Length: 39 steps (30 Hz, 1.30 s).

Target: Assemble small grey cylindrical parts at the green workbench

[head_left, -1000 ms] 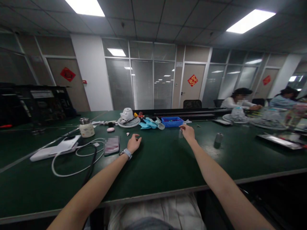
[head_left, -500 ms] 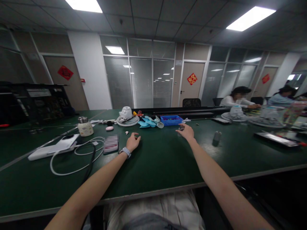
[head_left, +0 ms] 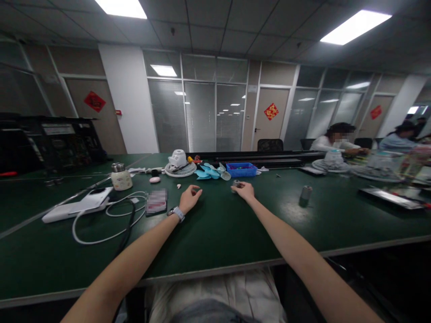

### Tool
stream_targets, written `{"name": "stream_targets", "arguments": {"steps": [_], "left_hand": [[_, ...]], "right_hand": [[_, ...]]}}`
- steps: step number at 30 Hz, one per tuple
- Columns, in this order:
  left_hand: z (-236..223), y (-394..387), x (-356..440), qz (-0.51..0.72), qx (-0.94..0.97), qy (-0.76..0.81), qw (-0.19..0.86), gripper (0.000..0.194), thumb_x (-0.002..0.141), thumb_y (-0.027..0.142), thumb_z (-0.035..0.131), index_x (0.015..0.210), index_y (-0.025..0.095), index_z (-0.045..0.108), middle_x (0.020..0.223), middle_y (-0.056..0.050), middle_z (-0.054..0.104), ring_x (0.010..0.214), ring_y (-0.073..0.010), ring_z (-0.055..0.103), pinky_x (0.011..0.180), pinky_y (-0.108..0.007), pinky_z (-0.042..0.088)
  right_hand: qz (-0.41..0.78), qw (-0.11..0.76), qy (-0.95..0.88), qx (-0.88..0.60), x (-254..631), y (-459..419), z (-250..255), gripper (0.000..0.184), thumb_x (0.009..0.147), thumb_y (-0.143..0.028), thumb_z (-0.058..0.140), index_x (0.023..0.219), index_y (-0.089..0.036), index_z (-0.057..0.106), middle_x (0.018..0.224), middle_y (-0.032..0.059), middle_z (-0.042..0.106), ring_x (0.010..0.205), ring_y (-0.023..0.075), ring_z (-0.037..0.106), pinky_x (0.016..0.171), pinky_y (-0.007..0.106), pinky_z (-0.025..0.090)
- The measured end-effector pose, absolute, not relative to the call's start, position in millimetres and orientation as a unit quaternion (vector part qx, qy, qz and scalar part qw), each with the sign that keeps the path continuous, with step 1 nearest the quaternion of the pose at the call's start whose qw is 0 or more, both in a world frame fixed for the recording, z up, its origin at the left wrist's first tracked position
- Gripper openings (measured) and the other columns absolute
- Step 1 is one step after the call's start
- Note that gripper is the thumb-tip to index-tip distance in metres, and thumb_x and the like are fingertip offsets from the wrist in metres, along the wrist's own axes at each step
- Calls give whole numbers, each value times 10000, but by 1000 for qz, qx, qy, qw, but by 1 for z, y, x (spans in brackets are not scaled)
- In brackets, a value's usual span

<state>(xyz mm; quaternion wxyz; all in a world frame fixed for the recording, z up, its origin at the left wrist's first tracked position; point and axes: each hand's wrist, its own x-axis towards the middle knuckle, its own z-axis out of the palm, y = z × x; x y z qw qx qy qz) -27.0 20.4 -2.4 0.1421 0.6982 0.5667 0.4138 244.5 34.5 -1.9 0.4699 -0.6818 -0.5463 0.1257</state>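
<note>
My right hand (head_left: 245, 191) reaches out over the green table (head_left: 218, 233) and grips a small grey cylinder (head_left: 236, 184) in its fingertips, just in front of the light blue fan blades (head_left: 210, 172). My left hand (head_left: 189, 198), with a watch on its wrist, rests on the table with its fingers loosely curled and nothing visible in them. It lies to the right of a phone (head_left: 156, 201). A white fan grille with a motor (head_left: 178, 164) and a blue tray (head_left: 241, 169) stand farther back.
A second grey cylinder (head_left: 305, 195) stands to the right. A white charger block (head_left: 77, 205) with looping cables (head_left: 101, 224) and a small jar (head_left: 120, 177) lie on the left. Two other people sit at the far right behind fan parts (head_left: 333, 161).
My right hand has moved left with the small grey cylinder, from beside the blue tray to in front of the fan blades. My left hand has stayed put.
</note>
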Motion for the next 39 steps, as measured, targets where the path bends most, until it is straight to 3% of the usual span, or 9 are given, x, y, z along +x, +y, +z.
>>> {"name": "stream_targets", "arguments": {"steps": [7, 20, 32, 39], "left_hand": [[8, 4, 5, 475, 709, 492, 173, 444, 758, 530, 543, 1011, 180, 646, 773, -34, 658, 690, -138, 592, 616, -229, 445], [7, 19, 14, 469, 695, 520, 164, 462, 708, 597, 558, 855, 182, 698, 775, -55, 688, 664, -144, 597, 575, -231, 426], [9, 22, 16, 466, 705, 516, 137, 404, 705, 560, 588, 771, 179, 708, 746, -48, 686, 661, -146, 589, 581, -240, 389], [14, 23, 14, 492, 701, 498, 135, 344, 771, 460, 554, 851, 173, 726, 820, -60, 702, 723, -157, 595, 635, -247, 413]], "right_hand": [[276, 498, -627, -532, 152, 36, -20, 351, 605, -207, 722, 952, -190, 667, 923, 35, 710, 863, 166, 663, 778, 269, 516], [191, 462, -691, -522, 152, 17, -22, 306, 707, -353, 673, 981, -219, 646, 883, 26, 702, 782, 173, 659, 691, 259, 515], [183, 451, -693, -532, 152, 12, -17, 339, 707, -312, 670, 1029, -209, 642, 893, 37, 703, 791, 180, 658, 703, 262, 511], [183, 451, -688, -538, 153, 15, -18, 334, 707, -351, 677, 1015, -227, 645, 897, 26, 704, 793, 175, 660, 722, 271, 515]]}}
